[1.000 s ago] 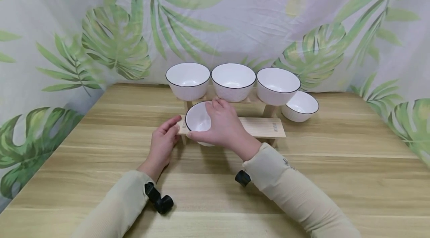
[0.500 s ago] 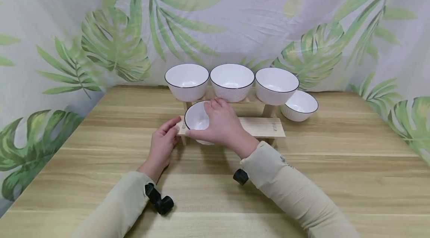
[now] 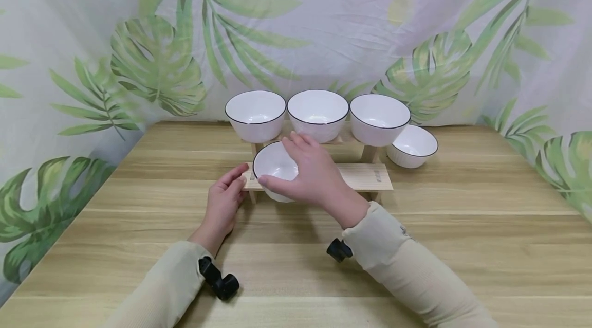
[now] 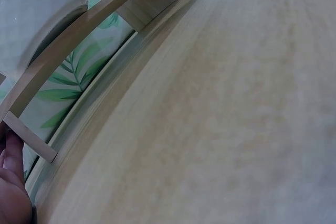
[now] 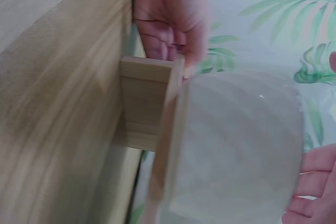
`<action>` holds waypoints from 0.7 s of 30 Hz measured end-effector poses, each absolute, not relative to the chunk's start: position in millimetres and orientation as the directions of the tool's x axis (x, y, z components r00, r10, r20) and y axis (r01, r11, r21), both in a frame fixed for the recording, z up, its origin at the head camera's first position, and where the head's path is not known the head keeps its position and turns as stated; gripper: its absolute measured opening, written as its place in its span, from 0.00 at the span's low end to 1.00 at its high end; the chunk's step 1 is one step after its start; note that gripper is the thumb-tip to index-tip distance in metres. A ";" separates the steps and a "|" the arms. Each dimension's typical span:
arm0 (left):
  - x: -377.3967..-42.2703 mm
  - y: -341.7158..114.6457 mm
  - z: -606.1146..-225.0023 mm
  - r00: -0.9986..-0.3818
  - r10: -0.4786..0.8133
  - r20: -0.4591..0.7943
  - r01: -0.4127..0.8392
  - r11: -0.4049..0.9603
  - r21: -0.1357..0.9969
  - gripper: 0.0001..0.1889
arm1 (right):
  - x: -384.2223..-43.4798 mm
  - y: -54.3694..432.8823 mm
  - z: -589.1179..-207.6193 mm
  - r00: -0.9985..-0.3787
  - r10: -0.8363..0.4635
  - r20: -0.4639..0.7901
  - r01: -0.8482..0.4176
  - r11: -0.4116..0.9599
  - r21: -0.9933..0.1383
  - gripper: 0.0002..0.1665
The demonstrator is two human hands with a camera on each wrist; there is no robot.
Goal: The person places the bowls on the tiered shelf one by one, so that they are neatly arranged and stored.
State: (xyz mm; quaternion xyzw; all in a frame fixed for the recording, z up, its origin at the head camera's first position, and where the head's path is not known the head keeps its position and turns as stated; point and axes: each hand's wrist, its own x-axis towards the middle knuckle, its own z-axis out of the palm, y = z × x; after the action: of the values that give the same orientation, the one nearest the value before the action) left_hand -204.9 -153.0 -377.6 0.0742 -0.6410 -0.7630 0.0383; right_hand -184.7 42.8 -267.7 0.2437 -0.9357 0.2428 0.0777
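A white bowl (image 3: pixel 276 161) with a dark rim sits at the left end of the lower shelf of a two-tier wooden stand (image 3: pixel 363 176). My right hand (image 3: pixel 316 174) spreads over the bowl's right side, thumb near the front rim, fingers toward the back. In the right wrist view its fingers (image 5: pixel 317 184) lie beside the bowl's wall (image 5: pixel 239 140); whether they touch is unclear. My left hand (image 3: pixel 223 202) pinches the left end of the lower shelf, with the thumb in front. In the left wrist view, part of that hand (image 4: pixel 13 182) shows by the stand's leg (image 4: pixel 31 137).
Three matching bowls line the upper shelf: left (image 3: pixel 256 112), middle (image 3: pixel 318 112) and right (image 3: pixel 380 114). Another bowl (image 3: pixel 412 147) stands on the table (image 3: pixel 462 246) behind the stand's right side. A leaf-print cloth (image 3: pixel 342 24) hangs at the back.
My right hand has loosened and shifted slightly right, so more of the lower bowl's inside shows. The left hand stays on the shelf end.
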 end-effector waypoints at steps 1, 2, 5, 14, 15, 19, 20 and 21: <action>-205.1 -152.9 -377.7 -0.986 -0.153 -0.062 -0.035 -0.177 0.984 0.20 | -183.1 44.4 -266.0 -0.867 -0.418 0.270 -0.497 0.759 -0.420 0.49; -205.3 -152.7 -377.7 -0.987 -0.152 -0.061 -0.033 -0.179 0.983 0.21 | -181.7 46.0 -264.7 -0.865 -0.419 0.276 -0.500 0.755 -0.424 0.49; -206.1 -152.4 -377.9 -0.986 -0.152 -0.064 -0.035 -0.185 0.982 0.21 | -177.9 50.6 -262.1 -0.855 -0.418 0.308 -0.517 0.741 -0.428 0.47; -206.3 -153.4 -377.7 -0.986 -0.144 -0.078 -0.050 -0.188 0.981 0.21 | -170.7 65.5 -255.8 -0.843 -0.383 0.378 -0.527 0.727 -0.439 0.44; -206.4 -153.6 -377.7 -0.986 -0.144 -0.078 -0.050 -0.186 0.981 0.21 | -170.2 67.8 -254.1 -0.843 -0.375 0.385 -0.526 0.722 -0.449 0.44; -206.3 -153.7 -377.3 -0.987 -0.144 -0.077 -0.049 -0.187 0.981 0.21 | -168.8 77.2 -246.6 -0.852 -0.336 0.402 -0.512 0.692 -0.508 0.43; -206.2 -153.6 -377.3 -0.986 -0.144 -0.079 -0.051 -0.188 0.981 0.21 | -168.4 79.6 -244.7 -0.857 -0.322 0.402 -0.504 0.686 -0.524 0.43; -206.1 -153.6 -377.3 -0.986 -0.144 -0.081 -0.053 -0.189 0.981 0.21 | -168.5 81.9 -243.3 -0.862 -0.308 0.403 -0.495 0.682 -0.538 0.43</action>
State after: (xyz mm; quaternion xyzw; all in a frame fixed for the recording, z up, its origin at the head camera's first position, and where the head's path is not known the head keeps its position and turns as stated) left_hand -206.1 -153.6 -377.3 0.0776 -0.6361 -0.7671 0.0297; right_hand -168.5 81.9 -243.3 0.2217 -0.9060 0.3317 0.1412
